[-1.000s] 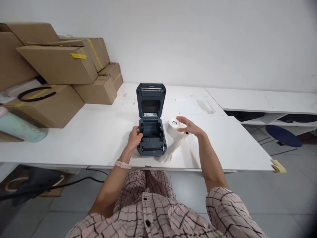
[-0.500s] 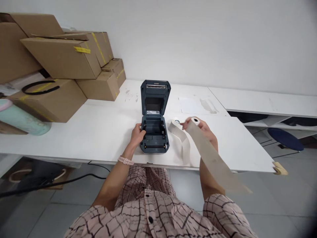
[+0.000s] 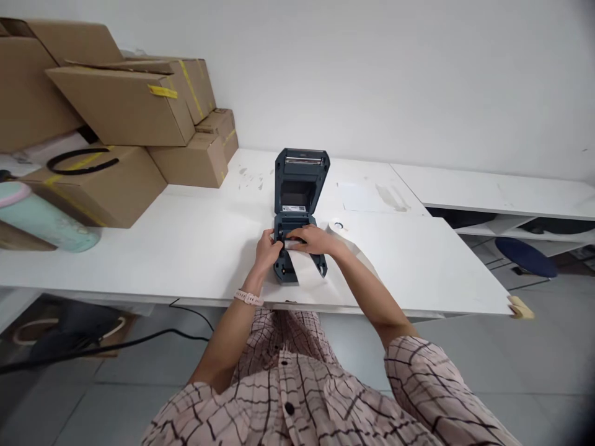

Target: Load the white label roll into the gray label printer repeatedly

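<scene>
The white roll (image 3: 292, 246) sits in the bay of the dark, angular plastic printer (image 3: 296, 218) at the frame's centre, apparently in but not yet released, its smooth tail hanging over the front and the lid unclosed. The right hand (image 3: 314, 240) has its grip around the roll; the left hand (image 3: 268, 250) clasps the printer's left edge. A spare roll (image 3: 335, 227) rests just right of centre on the smooth bench (image 3: 209, 248), with matte cardboard boxes (image 3: 125, 111) upper left.

printer (image 3: 304, 217): matt plastic | paper strip (image 3: 307, 269): smooth | boxes (image 3: 116, 111): matt cardboard | tabletop (image 3: 199, 241): smooth
</scene>
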`<state>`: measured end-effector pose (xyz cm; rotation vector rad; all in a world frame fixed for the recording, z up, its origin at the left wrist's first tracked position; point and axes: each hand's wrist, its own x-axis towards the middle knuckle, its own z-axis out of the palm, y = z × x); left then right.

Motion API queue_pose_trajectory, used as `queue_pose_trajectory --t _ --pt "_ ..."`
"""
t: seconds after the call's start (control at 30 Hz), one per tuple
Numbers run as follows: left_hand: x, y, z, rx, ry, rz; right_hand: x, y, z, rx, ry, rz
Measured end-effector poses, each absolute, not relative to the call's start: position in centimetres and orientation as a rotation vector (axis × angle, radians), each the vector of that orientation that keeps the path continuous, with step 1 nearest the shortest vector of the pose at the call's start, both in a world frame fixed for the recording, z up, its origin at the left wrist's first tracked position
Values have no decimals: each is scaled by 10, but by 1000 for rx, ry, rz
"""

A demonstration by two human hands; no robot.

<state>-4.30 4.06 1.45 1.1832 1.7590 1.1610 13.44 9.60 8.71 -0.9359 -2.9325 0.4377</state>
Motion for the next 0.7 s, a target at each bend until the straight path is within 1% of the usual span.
queue_pose_trajectory --t 0.13,0.33,0.43,0.7 --pt "-40 38 13 1126 1722 1240 150 52 79 -890 -2702 364" --pt "-34 34 18 879 1320 1305 154 -8 54 -968 -2391 314" --pt "-35 33 18 851 1236 1278 147 -22 47 -1036 -2302 292" --pt "-36 34 18 865 1218 1298 139 -34 43 -1122 -2245 269"
